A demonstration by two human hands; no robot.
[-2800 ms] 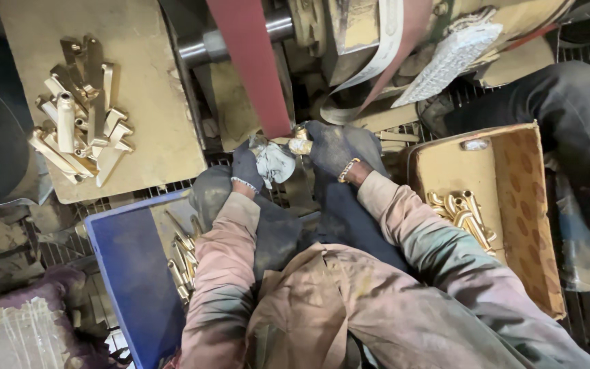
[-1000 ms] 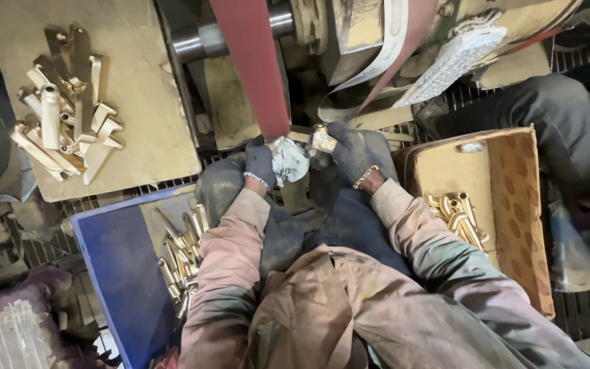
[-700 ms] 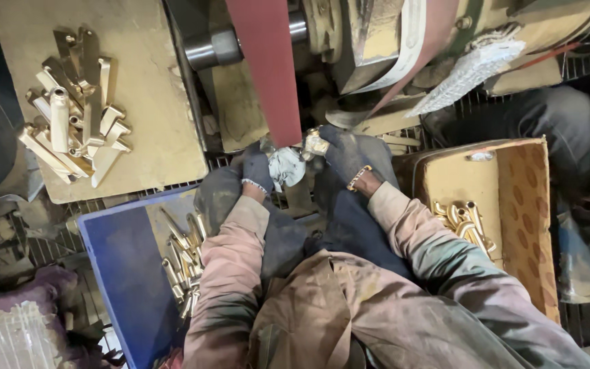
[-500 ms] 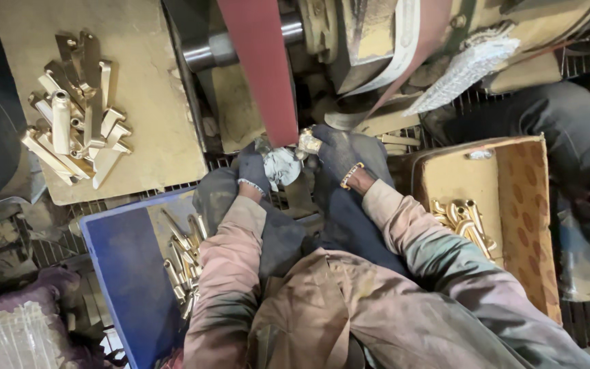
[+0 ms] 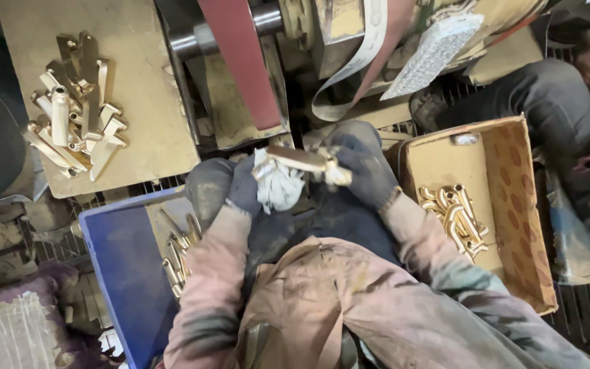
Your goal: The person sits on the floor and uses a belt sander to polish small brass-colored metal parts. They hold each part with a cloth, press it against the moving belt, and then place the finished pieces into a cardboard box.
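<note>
Left hand [image 5: 244,188]: gloved, closed on white rag [image 5: 278,188].
Right hand [image 5: 363,171]: gloved, clamped on brass part [image 5: 308,162], just below red sanding belt [image 5: 240,61].
Cardboard box [image 5: 513,205]: right, brown, brass pieces inside.
Blue bin [image 5: 121,273]: left, rectangular.

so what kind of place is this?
Likely a metal polishing workshop: a red sanding belt on a machine, brass parts piled on a board, more in a cardboard box, gloved hands working one piece.
</note>
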